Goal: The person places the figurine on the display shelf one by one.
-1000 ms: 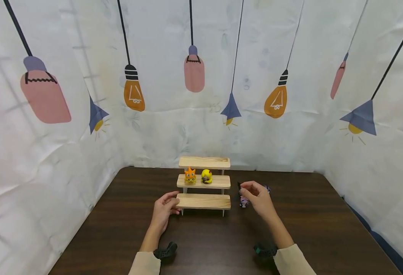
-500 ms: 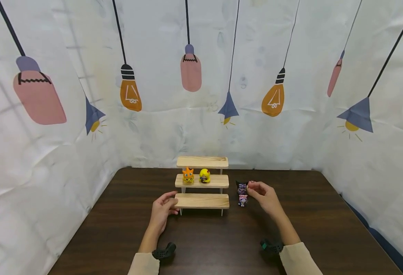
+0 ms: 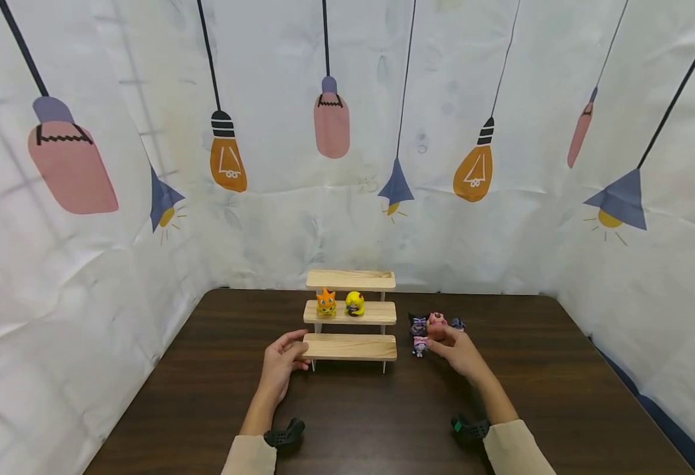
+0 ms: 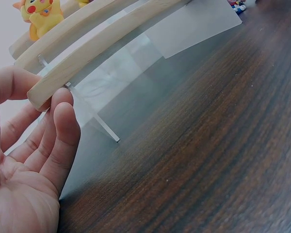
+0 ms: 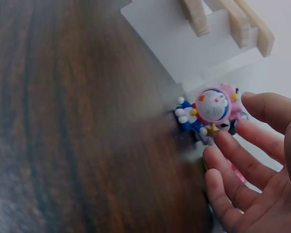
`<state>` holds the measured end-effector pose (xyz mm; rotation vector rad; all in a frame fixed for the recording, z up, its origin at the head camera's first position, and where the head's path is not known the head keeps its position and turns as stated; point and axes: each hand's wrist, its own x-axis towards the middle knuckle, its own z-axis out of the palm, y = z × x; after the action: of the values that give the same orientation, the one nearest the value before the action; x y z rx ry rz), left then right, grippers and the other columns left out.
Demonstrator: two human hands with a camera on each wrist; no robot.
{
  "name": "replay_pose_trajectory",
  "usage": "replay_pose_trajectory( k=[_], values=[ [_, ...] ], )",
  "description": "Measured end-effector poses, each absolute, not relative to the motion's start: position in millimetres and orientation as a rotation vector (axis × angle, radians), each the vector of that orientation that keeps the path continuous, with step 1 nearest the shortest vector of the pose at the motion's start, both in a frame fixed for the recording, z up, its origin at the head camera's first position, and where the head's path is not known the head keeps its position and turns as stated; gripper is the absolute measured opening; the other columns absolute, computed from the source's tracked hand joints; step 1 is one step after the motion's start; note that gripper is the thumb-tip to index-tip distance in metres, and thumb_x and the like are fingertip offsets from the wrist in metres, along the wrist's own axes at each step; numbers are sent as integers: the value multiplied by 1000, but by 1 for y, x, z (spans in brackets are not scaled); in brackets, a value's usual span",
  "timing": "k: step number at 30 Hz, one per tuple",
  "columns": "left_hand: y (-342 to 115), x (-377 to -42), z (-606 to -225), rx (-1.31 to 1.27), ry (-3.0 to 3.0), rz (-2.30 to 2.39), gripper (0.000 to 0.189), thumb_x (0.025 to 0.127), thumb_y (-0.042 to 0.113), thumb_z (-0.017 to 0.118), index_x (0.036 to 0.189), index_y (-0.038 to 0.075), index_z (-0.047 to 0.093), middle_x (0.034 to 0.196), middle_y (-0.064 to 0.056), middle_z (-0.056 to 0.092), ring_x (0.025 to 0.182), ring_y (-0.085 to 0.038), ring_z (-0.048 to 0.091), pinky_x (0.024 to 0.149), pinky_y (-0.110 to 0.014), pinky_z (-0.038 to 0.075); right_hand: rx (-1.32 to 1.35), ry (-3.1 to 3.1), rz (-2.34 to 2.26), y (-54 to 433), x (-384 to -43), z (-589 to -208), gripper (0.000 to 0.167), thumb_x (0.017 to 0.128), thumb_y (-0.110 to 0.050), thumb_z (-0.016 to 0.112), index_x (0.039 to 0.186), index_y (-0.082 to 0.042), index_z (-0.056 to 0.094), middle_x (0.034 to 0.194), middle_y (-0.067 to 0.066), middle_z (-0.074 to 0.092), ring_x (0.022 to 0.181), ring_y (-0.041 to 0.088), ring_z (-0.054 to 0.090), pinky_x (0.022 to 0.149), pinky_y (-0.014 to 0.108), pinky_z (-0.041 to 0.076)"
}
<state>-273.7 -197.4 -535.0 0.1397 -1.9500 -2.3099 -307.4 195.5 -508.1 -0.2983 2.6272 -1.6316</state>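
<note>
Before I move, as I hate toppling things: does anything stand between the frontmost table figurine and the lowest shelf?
Nothing visible does. In the head view, only tabletop shows between the frontmost figurine and the lowest shelf.

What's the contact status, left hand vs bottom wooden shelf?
Touching. The left wrist view shows it: the left hand pinches the end of the bottom wooden shelf, no gap visible.

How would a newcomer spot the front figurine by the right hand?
Find the three-tier wooden stand on the dark table, then look just right of its bottom tier, by the right hand. In the cluster there, the front figurine is closest to the person; it alone shows a pink-ringed white face in the right wrist view.
</note>
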Motion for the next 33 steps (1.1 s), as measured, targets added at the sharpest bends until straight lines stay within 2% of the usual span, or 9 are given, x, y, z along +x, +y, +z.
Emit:
replay_pose_trajectory(
  k=[9,19,26,33],
  values=[
    [-198,-276,-535,126,-1964,-2307,39,95,1,64,133,-8,60,83,-2,69,62,-15,67,57,-26,58,-336,2618,-1581,199,-311,-525,46,95,-23,72,134,-1,62,122,18,68,109,27,66,83,26,56],
    [-198,-275,-536,127,-1948,-2307,40,95,1,63,134,-10,58,83,-1,70,61,-15,66,56,-25,57,-334,2670,-1495,192,-312,-527,42,94,-24,74,131,-7,66,116,13,69,104,24,64,82,32,55],
    [-197,-274,-536,129,-1948,-2301,38,95,1,63,132,-8,60,82,-1,70,61,-15,66,56,-25,57,-328,2704,-1466,188,-309,-527,41,94,-22,73,129,-2,66,115,14,70,97,21,64,78,30,55],
    [-197,-273,-535,136,-1949,-2302,40,95,1,63,133,-9,59,82,-1,69,61,-14,66,56,-25,57,-302,2719,-1449,187,-309,-528,37,93,-21,74,126,-4,68,116,13,70,99,23,65,78,32,55]
  ],
)
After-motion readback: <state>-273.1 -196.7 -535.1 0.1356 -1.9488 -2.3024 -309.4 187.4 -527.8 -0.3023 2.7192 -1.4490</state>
